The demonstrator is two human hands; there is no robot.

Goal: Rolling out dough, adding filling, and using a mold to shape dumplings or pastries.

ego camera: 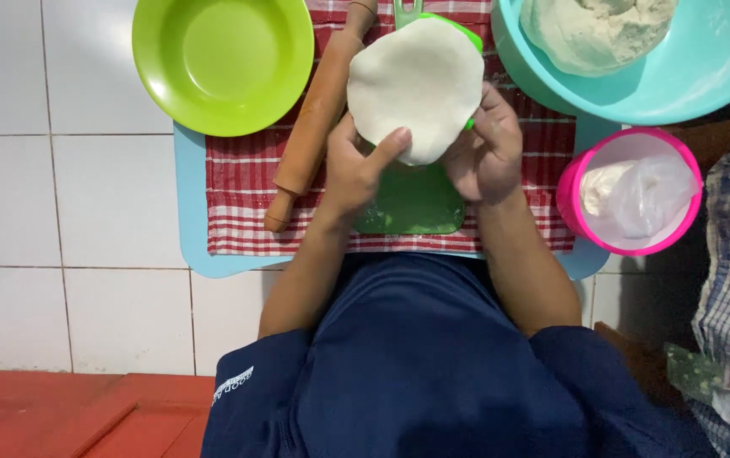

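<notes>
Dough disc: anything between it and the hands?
No. Both hands hold the dough disc directly: left hand at its lower left edge, right hand at its lower right, above the green board.

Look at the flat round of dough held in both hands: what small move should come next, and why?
Probably lower the dough round into the empty green plate. Both the left hand and the right hand hold it lifted off the green board; it looks rolled thin, and the rolling pin lies aside.
</notes>
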